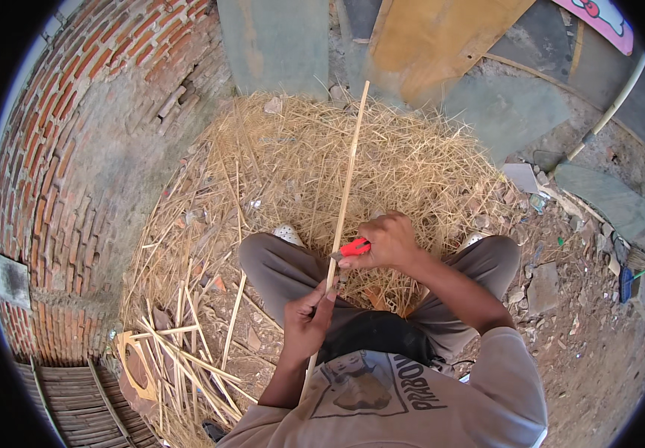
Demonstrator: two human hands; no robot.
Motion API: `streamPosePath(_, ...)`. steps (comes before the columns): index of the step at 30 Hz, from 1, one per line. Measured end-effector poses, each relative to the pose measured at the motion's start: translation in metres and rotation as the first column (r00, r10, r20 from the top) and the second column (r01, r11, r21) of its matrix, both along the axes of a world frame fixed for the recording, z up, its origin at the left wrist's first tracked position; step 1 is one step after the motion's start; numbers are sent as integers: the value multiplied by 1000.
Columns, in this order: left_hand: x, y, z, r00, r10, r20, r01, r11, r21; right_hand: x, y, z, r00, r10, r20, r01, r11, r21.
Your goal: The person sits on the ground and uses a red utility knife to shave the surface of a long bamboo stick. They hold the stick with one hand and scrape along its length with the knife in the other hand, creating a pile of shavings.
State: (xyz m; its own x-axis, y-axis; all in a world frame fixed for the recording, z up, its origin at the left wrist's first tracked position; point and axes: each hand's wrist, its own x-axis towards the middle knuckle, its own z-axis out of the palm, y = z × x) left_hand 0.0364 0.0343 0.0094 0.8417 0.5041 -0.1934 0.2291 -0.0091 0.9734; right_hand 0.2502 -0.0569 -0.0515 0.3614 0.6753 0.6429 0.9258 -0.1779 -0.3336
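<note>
A long, pale bamboo strip runs upright in front of me, its lower end passing down beside my left forearm. My left hand is closed around it near my lap. Just above, my right hand grips a red-handled cutter knife, and its blade end meets the strip. The exact edge contact is too small to make out. Between my bent knees lies a dark pad across my lap.
A big heap of bamboo shavings spreads ahead of my feet. Several split strips lie at my lower left. A brick wall stands on the left; boards lean at the back. Rubble and a broom-like tool are at right.
</note>
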Motion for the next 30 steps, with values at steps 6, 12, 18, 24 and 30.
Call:
streamPosePath(6, -11, -17, 1, 996, -81, -22, 80, 996, -51, 65, -9, -8, 905, -350, -240, 314, 933, -176)
streamPosePath(12, -10, -2, -5, 998, -2, 61, 11, 989, -145, -12, -4, -3, 990, -5, -141, -14, 991, -132)
streamPosePath(18, -5, -3, -5, 998, 2, 62, 11, 976, -216, 29, 2, -7, 969, -199, -149, 185, 978, -100)
streamPosePath(24, -16, -3, -16, 998, 3, 55, 12, 962, -273, 34, -9, 2, 947, -237, -218, 176, 948, -267)
streamPosePath(30, -17, -5, -7, 998, 2, 56, 11, 974, -227, 12, -6, 4, 942, -155, -298, 47, 940, -338)
